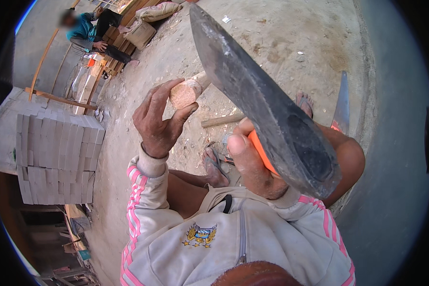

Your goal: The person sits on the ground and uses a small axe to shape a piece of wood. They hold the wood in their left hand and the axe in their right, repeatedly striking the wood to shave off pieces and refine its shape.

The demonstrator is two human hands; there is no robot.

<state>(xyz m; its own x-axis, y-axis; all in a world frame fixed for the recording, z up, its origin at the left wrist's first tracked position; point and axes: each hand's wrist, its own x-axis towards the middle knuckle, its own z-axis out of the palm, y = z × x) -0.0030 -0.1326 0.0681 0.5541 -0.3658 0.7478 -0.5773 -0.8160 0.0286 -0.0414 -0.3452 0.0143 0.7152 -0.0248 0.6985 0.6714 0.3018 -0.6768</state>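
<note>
My left hand (162, 119) grips a round pale wooden piece (183, 94) by its end, which faces me with a rough pinkish cut surface; its far part passes behind a large blade. My right hand (248, 159) is wrapped round the orange handle (262, 150) of a tool with a long dark metal blade (252, 90), like an axe or adze head. The blade is raised close to the camera and angled from upper left down to lower right, hiding much of the right hand. A short wooden stick (221, 119) lies on the floor beyond my hands.
A hand saw (342, 100) is at the right, beside the grey wall (391, 157). Pale blocks (59, 157) are stacked at left. A person (88, 35) sits at upper left by timber and sacks (157, 12). A small orange-and-black tool (226, 159) lies near my foot.
</note>
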